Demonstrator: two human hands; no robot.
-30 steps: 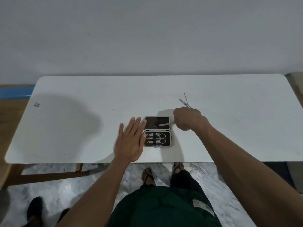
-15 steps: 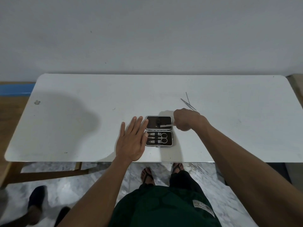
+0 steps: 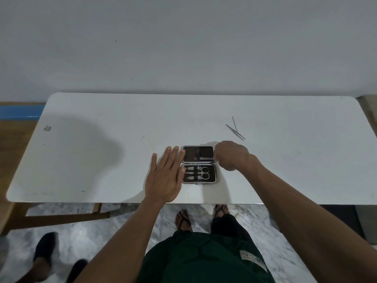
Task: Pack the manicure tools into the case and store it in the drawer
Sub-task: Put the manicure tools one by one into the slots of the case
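An open dark manicure case (image 3: pixel 199 164) lies flat near the front middle of the white table (image 3: pixel 102 160). Its near half holds scissors (image 3: pixel 204 173) and two clippers under a strap. My left hand (image 3: pixel 166 176) rests flat with fingers spread, fingertips touching the case's left edge. My right hand (image 3: pixel 231 155) is closed at the case's right edge, pinching a thin metal tool (image 3: pixel 206 158) that lies across the far half. A few thin metal tools (image 3: pixel 235 130) lie loose on the table behind my right hand.
A plain wall rises right behind the table. Another person's dark shoes (image 3: pixel 43 250) stand on the marble floor at the lower left. My own sandalled feet (image 3: pixel 183 219) are under the table's front edge. No drawer shows.
The right hand has drawn slightly right along the case's far half, so less of the thin tool shows over it. The left hand stays put.
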